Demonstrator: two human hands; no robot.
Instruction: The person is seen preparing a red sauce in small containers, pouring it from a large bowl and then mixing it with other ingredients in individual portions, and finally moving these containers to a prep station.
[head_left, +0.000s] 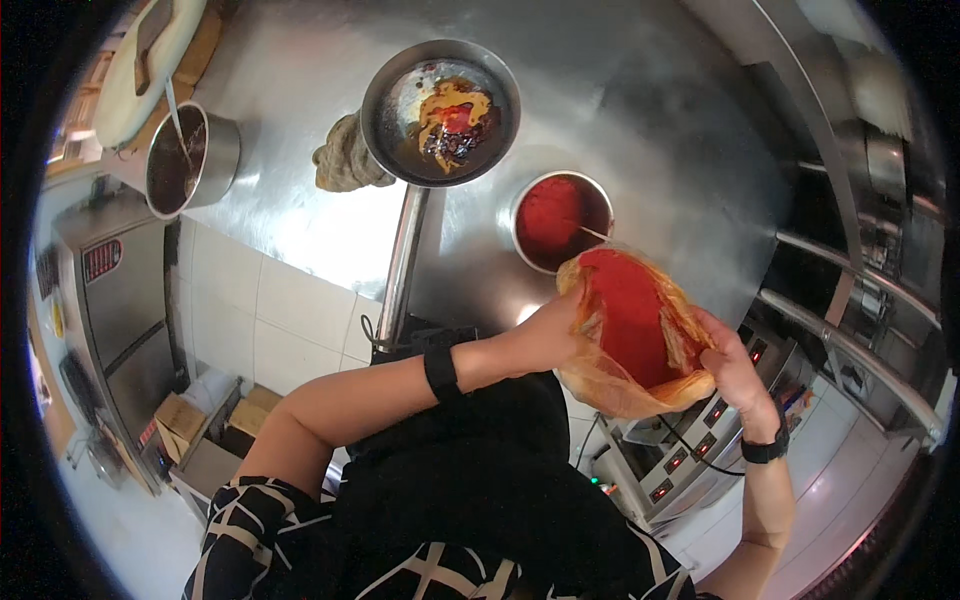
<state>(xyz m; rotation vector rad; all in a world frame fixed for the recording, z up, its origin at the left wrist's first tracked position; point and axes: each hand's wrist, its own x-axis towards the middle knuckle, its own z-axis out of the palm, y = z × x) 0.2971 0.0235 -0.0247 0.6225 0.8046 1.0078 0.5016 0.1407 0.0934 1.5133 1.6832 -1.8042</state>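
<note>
My left hand (551, 334) and my right hand (739, 364) grip opposite sides of a plastic bag (607, 382) of red powder (630, 319). The bag's mouth gapes, and its upper edge lies over the near rim of a round steel pot (517, 232). Red powder (553, 210) lies in that pot, with a thin handle leaning over its rim. Beyond it, a frying pan (375, 150) holds dark oily liquid, a tan sauce and a red heap. My left fingers are partly hidden behind the bag.
A grey-brown cloth (349, 157) lies beside the pan, whose long metal handle (403, 262) points towards me over the steel counter (637, 97). At the left, a steel pot (221, 161) holds dark contents and a utensil. Control panels (690, 450) with red lights stand low at the right.
</note>
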